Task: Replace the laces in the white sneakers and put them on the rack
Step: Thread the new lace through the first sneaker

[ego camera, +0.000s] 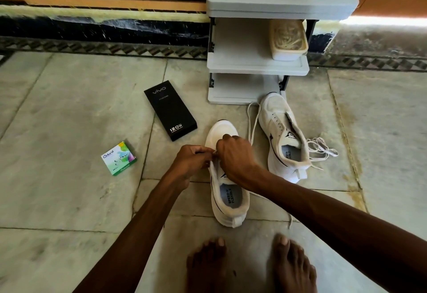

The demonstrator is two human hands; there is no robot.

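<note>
**Working area.** The near sneaker [227, 202] stands on the stone floor [69, 200], toe pointing away, directly ahead of two bare feet [293, 265]. The second sneaker [285, 138] stands to its right and further off, its toe just beside the front edge of the bottom shelf of the grey plastic rack [256, 66]. The rack backs onto the wall.

**Hands.** The left hand [193, 158] pinches the lace [289, 220] over the eyelet rows of the near sneaker. The right hand [235, 154] is curled knuckles-up, its fingertips meeting the left's at the same lace (the fingertips themselves are mostly hidden). One end of the lace trails out under the right forearm; another stretch loops up toward the rack.

**Open room.** Bare floor lies left of the near sneaker, out to the Odonil box [119, 158], and on the right beyond the loose lace [323, 148], which lies bunched beside the second sneaker's heel.

**Count.**
- White sneakers: two, both on the floor.
- Boxes: two, the Odonil box and a black vivo box [170, 110].
- Rack shelves in view: three.
- Lidded container [288, 41]: one, on the middle shelf at its right end.
</note>
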